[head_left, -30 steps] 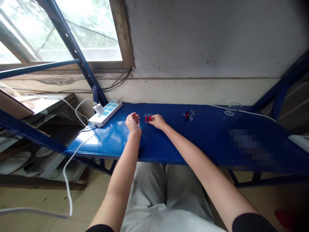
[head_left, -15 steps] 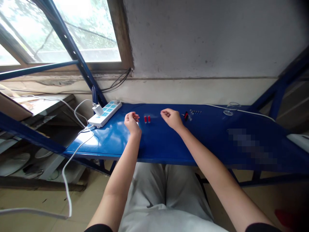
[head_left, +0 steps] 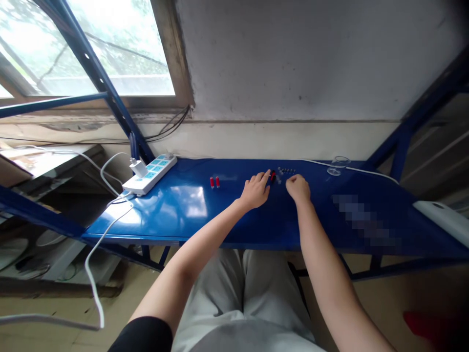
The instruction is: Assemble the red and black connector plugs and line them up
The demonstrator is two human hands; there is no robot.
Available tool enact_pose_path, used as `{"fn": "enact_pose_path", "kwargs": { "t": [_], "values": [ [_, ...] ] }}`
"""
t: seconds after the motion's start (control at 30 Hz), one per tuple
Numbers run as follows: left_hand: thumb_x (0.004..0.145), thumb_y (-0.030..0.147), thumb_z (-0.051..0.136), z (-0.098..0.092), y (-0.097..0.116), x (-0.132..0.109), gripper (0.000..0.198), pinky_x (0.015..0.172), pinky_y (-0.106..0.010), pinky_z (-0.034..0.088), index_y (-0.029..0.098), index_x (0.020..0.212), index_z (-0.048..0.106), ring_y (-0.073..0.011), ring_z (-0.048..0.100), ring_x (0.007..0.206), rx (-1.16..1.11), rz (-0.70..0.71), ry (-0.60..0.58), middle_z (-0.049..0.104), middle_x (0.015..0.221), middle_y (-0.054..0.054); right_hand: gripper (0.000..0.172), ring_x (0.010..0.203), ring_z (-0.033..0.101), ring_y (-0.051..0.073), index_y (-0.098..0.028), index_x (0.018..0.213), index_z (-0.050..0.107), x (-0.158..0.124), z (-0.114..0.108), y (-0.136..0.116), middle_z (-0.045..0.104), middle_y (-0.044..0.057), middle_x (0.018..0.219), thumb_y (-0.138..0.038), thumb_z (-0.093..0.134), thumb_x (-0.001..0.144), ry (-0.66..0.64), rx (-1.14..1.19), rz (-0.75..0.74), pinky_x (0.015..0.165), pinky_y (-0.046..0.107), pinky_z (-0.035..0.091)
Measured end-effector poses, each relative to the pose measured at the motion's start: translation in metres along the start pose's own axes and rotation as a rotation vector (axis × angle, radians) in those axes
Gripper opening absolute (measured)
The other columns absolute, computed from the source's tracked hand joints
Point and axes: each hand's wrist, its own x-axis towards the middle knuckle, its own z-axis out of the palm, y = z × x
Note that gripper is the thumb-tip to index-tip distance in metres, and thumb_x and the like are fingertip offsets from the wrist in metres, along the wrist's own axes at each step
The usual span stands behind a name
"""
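Note:
My left hand (head_left: pixel 255 190) is over the blue tabletop with its fingers stretched out and apart. Its fingertips reach the edge of a small group of red and black pieces (head_left: pixel 272 176); whether they touch cannot be made out. On the other side of that group, my right hand (head_left: pixel 299 187) is closed, fingers curled together, and anything inside it is hidden. Just beyond the right hand lie several tiny dark pieces in a row (head_left: pixel 289 171) and small clear pieces (head_left: pixel 279 179). Two small red cylinders with pale lower ends (head_left: pixel 214 182) stand side by side to the left.
A white power strip (head_left: pixel 150 174) with a plugged-in adapter (head_left: pixel 138 168) lies at the table's left end. A clear round container (head_left: pixel 337 165) stands at the back right. A white cable (head_left: pixel 315 162) runs along the rear edge. Blue frame posts (head_left: pixel 392 146) flank the table (head_left: pixel 164 215).
My left hand has moved right, away from beside the red cylinders, and its fingers have straightened. My right hand has shifted right past the red and black pieces. The view has turned slightly.

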Motion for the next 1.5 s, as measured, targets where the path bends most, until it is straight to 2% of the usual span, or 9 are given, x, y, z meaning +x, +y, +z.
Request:
{"fn": "enact_pose_path", "kwargs": {
  "t": [0.07,0.2,0.43,0.57,0.7,0.87,1.17,1.23,1.5],
  "values": [
    [0.088,0.028,0.028,0.009,0.002,0.009,0.057,0.088,-0.044,0.037,0.023,0.143,0.014,-0.0278,0.040,0.118,0.050,-0.023,-0.022,0.033,0.140,-0.014,0.025,0.089,0.060,0.026,-0.016,0.091,0.063,0.001,0.005,0.003,0.065,0.013,0.091,-0.022,0.054,0.069,-0.077,-0.071,-0.014,0.075,0.035,0.044],
    [0.088,0.029,0.030,0.023,0.006,0.018,0.057,0.089,-0.047,0.035,0.027,0.143,0.015,-0.0285,0.037,0.120,0.119,-0.010,-0.043,0.026,0.145,-0.010,0.029,0.097,0.058,0.027,-0.018,0.094,0.065,0.000,0.014,0.007,0.065,0.012,0.097,-0.028,0.057,0.068,-0.073,-0.124,-0.068,0.080,0.038,0.042],
    [0.087,0.021,0.035,0.034,0.007,0.028,0.047,0.091,-0.046,0.033,0.023,0.133,0.038,-0.0276,0.037,0.118,0.226,0.036,-0.037,0.030,0.143,-0.008,0.030,0.102,0.055,0.028,-0.020,0.095,0.066,-0.003,0.017,0.004,0.064,0.012,0.100,-0.036,0.059,0.071,-0.081,-0.184,-0.087,0.083,0.042,0.040],
    [0.086,0.017,0.037,0.032,0.007,0.035,0.034,0.085,-0.040,0.034,0.021,0.115,0.055,-0.0245,0.045,0.107,0.224,0.081,0.014,0.046,0.129,-0.009,0.030,0.101,0.054,0.028,-0.020,0.096,0.066,-0.005,0.020,0.002,0.064,0.011,0.101,-0.036,0.057,0.073,-0.054,-0.201,-0.105,0.084,0.043,0.038],
    [0.087,0.017,0.036,0.030,0.004,0.037,0.026,0.080,-0.037,0.034,0.017,0.100,0.059,-0.0229,0.052,0.095,0.191,0.055,0.038,0.060,0.103,-0.009,0.027,0.098,0.055,0.026,-0.020,0.092,0.066,-0.005,0.025,0.002,0.065,0.011,0.096,-0.036,0.057,0.073,0.001,-0.189,-0.134,0.081,0.040,0.038],
    [0.085,0.018,0.047,0.025,-0.008,0.028,0.015,0.076,-0.034,0.035,0.018,0.094,0.058,-0.0213,0.054,0.090,0.087,-0.003,0.095,0.063,0.094,-0.006,0.024,0.095,0.056,0.025,-0.021,0.088,0.067,-0.002,0.029,0.002,0.066,0.009,0.095,-0.036,0.057,0.073,0.022,-0.161,-0.110,0.081,0.040,0.037],
    [0.079,0.021,0.058,0.007,-0.028,0.002,0.008,0.072,-0.029,0.039,0.020,0.087,0.059,-0.0163,0.057,0.081,-0.212,-0.088,0.335,0.065,0.083,-0.002,0.016,0.089,0.058,0.022,-0.022,0.082,0.066,-0.001,0.026,-0.002,0.067,0.004,0.089,-0.031,0.056,0.073,-0.058,-0.129,-0.077,0.078,0.036,0.035],
    [0.077,0.020,0.060,0.007,-0.030,-0.002,0.008,0.071,-0.029,0.041,0.019,0.084,0.059,-0.0156,0.057,0.077,-0.266,-0.098,0.371,0.065,0.080,-0.001,0.013,0.082,0.058,0.020,-0.022,0.078,0.066,-0.006,0.024,-0.005,0.066,0.003,0.084,-0.030,0.057,0.072,-0.092,-0.131,-0.132,0.076,0.034,0.034],
    [0.075,0.020,0.061,0.010,-0.033,-0.006,0.007,0.067,-0.027,0.042,0.018,0.082,0.060,-0.0141,0.057,0.072,-0.325,-0.108,0.452,0.065,0.078,-0.002,0.007,0.069,0.054,0.014,-0.019,0.069,0.060,-0.030,0.025,-0.020,0.062,0.000,0.074,-0.025,0.057,0.070,-0.169,-0.123,-0.549,0.065,0.027,0.031]
  ]
}}
